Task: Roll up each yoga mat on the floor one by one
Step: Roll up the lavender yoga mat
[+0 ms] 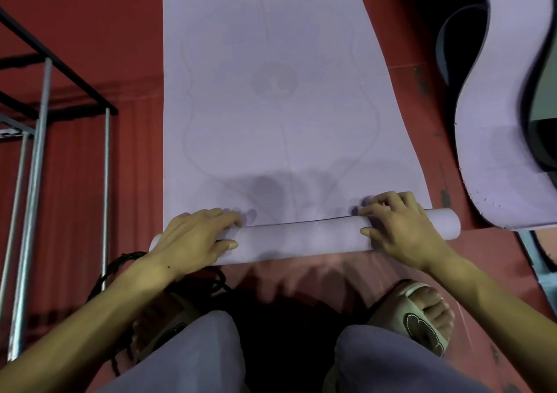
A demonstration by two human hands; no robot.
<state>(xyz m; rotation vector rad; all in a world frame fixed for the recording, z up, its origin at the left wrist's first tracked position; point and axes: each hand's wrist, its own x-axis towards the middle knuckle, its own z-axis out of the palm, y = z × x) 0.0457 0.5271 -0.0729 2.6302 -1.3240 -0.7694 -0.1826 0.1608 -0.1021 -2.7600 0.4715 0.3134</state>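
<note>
Pale lilac mat (271, 91), faintly patterned, lies rolled at its near end; left hand (193, 239) and right hand (401, 229) curl over the roll (301, 239), low in frame.

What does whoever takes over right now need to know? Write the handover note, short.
Left hand and right hand both rest on the rolled end of the lilac yoga mat, fingers curled over the top of the roll.
Done: only the near end is rolled.
Left: most of this mat lies flat on the red floor; a second mat lies crumpled at right, unrolled.

Lilac yoga mat (271, 91), red floor (90, 30)
</note>
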